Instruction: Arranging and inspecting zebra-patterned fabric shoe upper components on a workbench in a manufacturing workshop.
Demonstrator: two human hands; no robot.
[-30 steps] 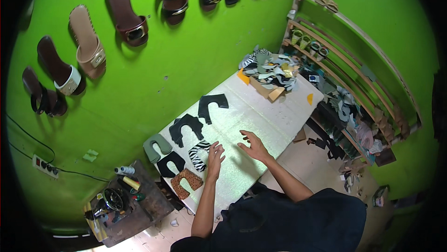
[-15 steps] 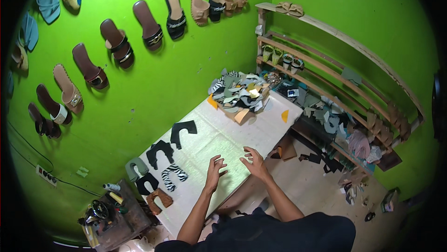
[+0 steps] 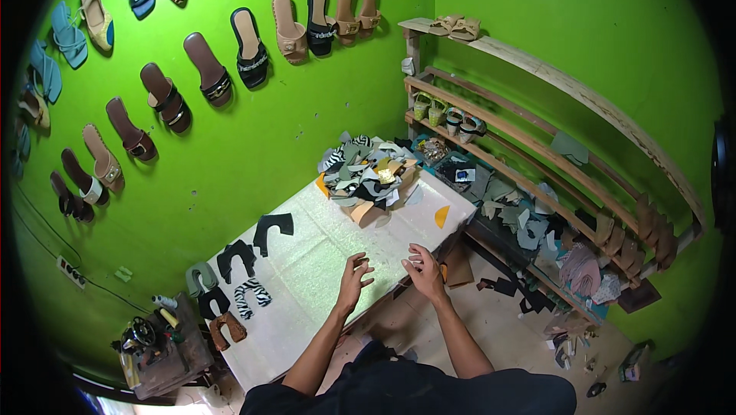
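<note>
Over the white-covered table [image 3: 307, 307], my left hand [image 3: 354, 283] is raised with its fingers curved and apart, holding nothing. Level with it, at the table's right edge, hovers my right hand [image 3: 425, 272], also empty and with loosely bent fingers. A small orange thing [image 3: 444, 271] shows right beside it, too small to name. Curved cut pieces lie left of my hands: a black piece [image 3: 271, 233], a second black piece [image 3: 237, 258], zebra-striped pieces [image 3: 253, 297], a grey-green piece [image 3: 202, 280], a third black piece [image 3: 213, 303] and a brown piece [image 3: 228, 331].
A heap of material scraps [image 3: 362, 173] covers the table's far end, with a yellow half-round piece [image 3: 442, 217] nearby. Wooden racks [image 3: 537, 139] stand along the right. A sewing machine [image 3: 144, 331] is at the lower left. Sandals [image 3: 207, 70] hang on the green wall.
My view has turned, so the table and wall sit further left and lower in the picture. Both hands stay raised and empty, a little further apart.
</note>
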